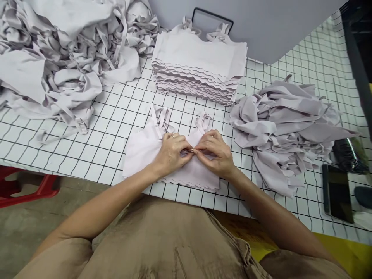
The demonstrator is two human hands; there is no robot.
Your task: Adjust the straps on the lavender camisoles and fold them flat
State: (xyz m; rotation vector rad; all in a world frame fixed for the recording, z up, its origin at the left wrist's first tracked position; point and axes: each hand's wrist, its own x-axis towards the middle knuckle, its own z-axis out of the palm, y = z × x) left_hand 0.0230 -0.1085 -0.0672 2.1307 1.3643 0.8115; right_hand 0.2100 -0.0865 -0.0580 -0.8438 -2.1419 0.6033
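A pale lilac-grey strappy top (136, 155) lies flat at the table's front edge, its wavy hem toward me and its straps (158, 120) bunched at the upper side. Over the middle of its neckline, my left hand (174, 151) and my right hand (215, 153) meet with fingertips nearly touching. Each hand is closed in a pinch at the top's centre. Between the fingertips shows a small thin metallic-looking piece (192, 150), too small to name for sure. The fingers partly hide the fabric edge there.
Behind stands a neat stack of similar tops (200, 54) against a grey panel (261, 23). Loose garments pile up at the left (72, 46) and in a heap at the right (287, 120). A phone (337, 193) lies at the right edge; a red stool (43, 190) stands lower left.
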